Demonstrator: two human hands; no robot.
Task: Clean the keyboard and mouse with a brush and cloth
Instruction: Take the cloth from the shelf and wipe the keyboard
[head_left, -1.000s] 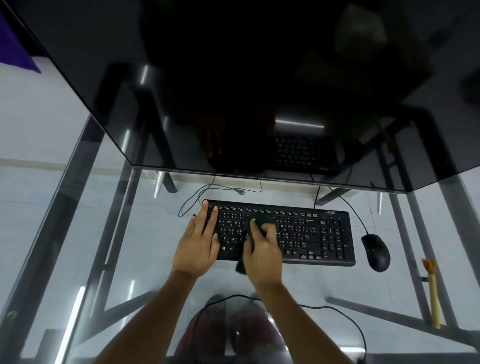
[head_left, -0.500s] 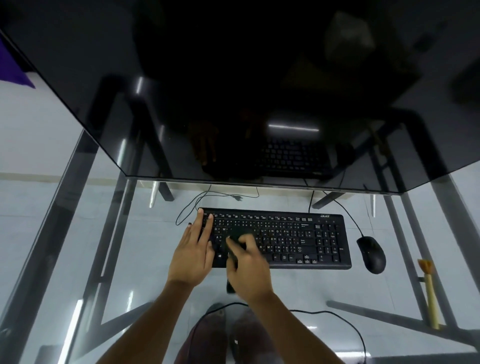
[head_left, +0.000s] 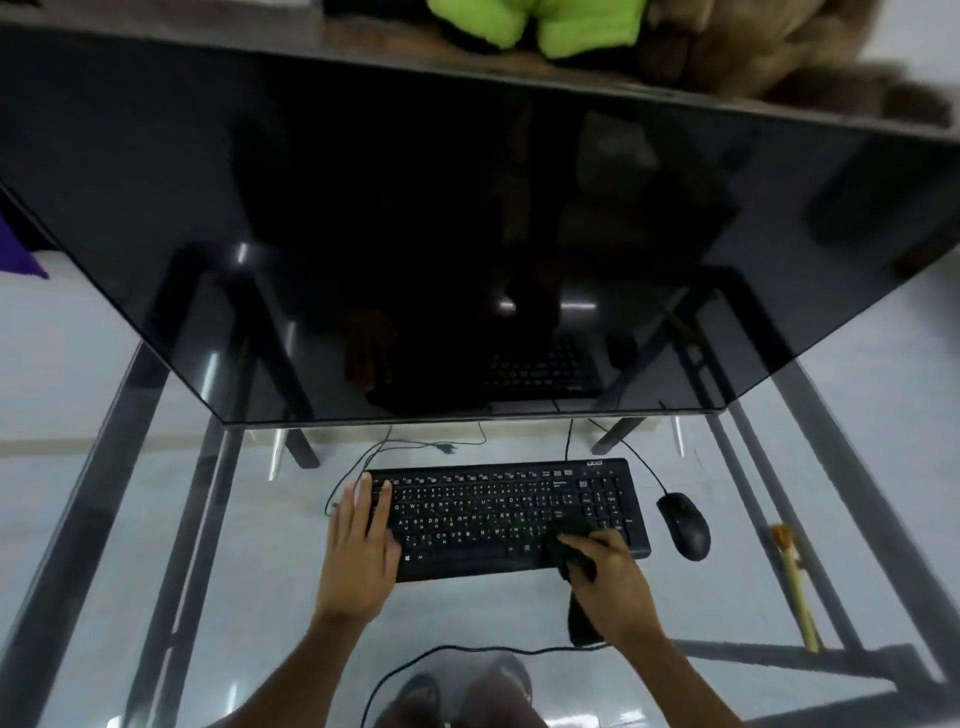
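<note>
Two hands on keyboard (head_left: 511, 514), lower centre | left hand (head_left: 361, 545) flat, fingers spread, pinning its left end | right hand (head_left: 610, 577) pinching dark cloth (head_left: 574, 540) at right keys | mouse (head_left: 683, 525), brush (head_left: 795, 587) lower right, untouched

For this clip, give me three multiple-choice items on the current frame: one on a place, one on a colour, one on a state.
1. Where is the mouse?
A. right of the keyboard
B. left of it
C. on top of it

2. What colour is the cloth?
A. white
B. yellow
C. dark, near black

3. What is the right hand doing?
A. resting empty on the glass
B. pressing the cloth onto the keys
C. holding the brush

Answers: 1 A, the mouse sits beside the keyboard's right end. 2 C, the cloth looks about as dark as the keys. 3 B, the fingers bunch the cloth on the right-hand keys, while the brush lies untouched at far right.
</note>
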